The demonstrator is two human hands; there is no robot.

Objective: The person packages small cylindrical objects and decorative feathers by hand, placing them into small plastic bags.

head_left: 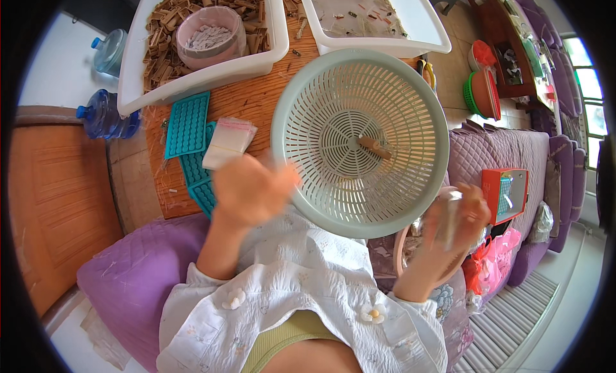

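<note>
A grey-green plastic colander basket (pixel 303 84) rests at the table's edge in front of me. One small brown piece (pixel 374 147) lies on its slotted bottom. My left hand (pixel 250 188), smeared by motion, is at the basket's left rim, just below a stack of clear plastic bags (pixel 226 139); its fingers cannot be made out. To the right of the basket, my right hand (pixel 471 212) is closed around a clear plastic bag (pixel 449 220), also blurred. What the bag contains is unclear. Below that hand, a pinkish round container (pixel 400 251) is partly hidden.
Teal trays with small round cups (pixel 187 124) lie beside the bags. A white bin (pixel 212 79) holds many brown pieces and a pink tub (pixel 210 57) of small white pieces. Another white bin (pixel 410 47) stands behind the basket. A red box (pixel 505 194) sits on the purple sofa (pixel 500 148).
</note>
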